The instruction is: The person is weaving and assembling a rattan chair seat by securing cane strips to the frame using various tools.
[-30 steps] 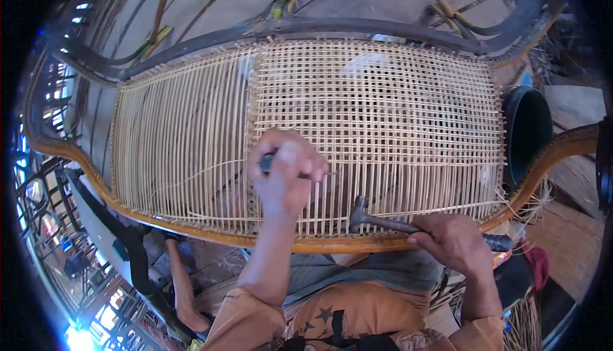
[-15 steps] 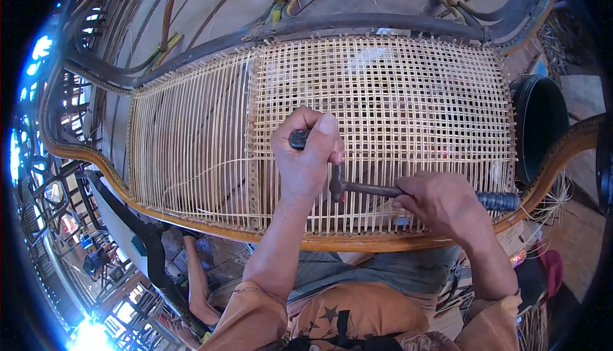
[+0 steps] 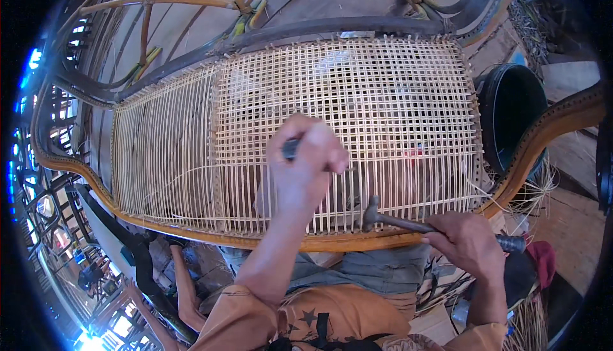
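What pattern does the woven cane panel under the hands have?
The cane panel is pale straw-coloured, an open square grid on the right, plain parallel strands on the left. Best seen in the head view.

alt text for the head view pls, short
A person's left hand grips a dark-handled tool over a half-woven cane seat in a curved wooden frame, while the right hand holds a hammer near the frame's front edge. A dark bucket stands to the right.
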Motion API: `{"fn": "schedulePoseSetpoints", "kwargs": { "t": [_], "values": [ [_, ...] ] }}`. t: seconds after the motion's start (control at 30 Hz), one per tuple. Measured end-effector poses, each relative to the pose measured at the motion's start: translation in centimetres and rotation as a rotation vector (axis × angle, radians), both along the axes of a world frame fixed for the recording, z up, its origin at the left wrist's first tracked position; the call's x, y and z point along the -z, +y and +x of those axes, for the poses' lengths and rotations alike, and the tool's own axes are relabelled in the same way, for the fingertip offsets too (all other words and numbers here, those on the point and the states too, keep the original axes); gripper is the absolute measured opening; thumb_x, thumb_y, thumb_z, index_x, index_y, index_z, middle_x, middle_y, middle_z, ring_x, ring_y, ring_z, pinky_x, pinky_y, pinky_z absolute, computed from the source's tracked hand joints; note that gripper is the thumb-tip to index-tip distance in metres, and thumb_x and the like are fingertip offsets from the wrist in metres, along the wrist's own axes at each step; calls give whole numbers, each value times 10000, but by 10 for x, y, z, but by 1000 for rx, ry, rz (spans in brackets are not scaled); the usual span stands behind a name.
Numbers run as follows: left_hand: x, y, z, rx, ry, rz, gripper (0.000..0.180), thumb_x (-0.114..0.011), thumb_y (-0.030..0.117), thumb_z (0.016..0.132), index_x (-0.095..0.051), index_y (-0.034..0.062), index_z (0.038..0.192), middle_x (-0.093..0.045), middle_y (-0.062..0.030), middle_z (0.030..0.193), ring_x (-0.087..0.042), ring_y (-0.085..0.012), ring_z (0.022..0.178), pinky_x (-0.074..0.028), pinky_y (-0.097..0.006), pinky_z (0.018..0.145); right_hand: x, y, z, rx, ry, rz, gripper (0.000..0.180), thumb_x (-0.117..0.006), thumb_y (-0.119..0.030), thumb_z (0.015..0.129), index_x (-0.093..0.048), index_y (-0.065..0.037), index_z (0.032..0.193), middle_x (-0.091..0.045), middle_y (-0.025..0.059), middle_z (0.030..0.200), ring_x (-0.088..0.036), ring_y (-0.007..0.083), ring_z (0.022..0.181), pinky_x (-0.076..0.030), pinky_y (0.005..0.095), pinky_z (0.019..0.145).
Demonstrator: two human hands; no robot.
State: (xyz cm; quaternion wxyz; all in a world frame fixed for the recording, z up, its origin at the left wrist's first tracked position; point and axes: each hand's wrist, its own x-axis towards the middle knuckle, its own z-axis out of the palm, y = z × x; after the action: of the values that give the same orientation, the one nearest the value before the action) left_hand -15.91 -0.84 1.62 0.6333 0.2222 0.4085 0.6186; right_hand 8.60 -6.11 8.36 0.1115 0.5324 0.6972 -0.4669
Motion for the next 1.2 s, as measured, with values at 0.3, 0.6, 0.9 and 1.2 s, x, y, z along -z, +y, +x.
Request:
{"fn": "schedulePoseSetpoints", "kwargs": {
  "t": [0.3,0.6,0.9,1.2],
  "values": [
    [16,10,32,130,92,-132,290,-596,233,902,-441,69,720,-440,-36,578,-440,-135,476,-419,-297,473,6,5,16,25,-45,3,247,-601,-318,861,-588,-72,841,-594,120,736,-603,320,715,-459,425,623],
    [18,9,39,134,195,-41,241,-643,184,881,-518,50,724,-520,15,583,-480,-30,496,-407,-202,452,28,28,1,-54,-22,112,218,-597,-291,864,-584,-74,847,-583,119,705,-598,324,682,-467,433,610],
    [13,12,39,108,148,-73,251,-638,189,886,-506,48,725,-519,-1,575,-481,-40,480,-407,-212,438,27,24,0,-65,-76,139,222,-584,-297,879,-568,-77,855,-572,116,699,-596,322,674,-459,428,589],
    [19,11,47,159,218,-95,254,-585,188,911,-457,43,746,-488,-41,584,-462,-108,471,-417,-276,450,14,21,2,-85,-40,8,230,-586,-289,879,-576,-62,845,-589,119,730,-602,325,710,-463,431,620]
  ]
}}
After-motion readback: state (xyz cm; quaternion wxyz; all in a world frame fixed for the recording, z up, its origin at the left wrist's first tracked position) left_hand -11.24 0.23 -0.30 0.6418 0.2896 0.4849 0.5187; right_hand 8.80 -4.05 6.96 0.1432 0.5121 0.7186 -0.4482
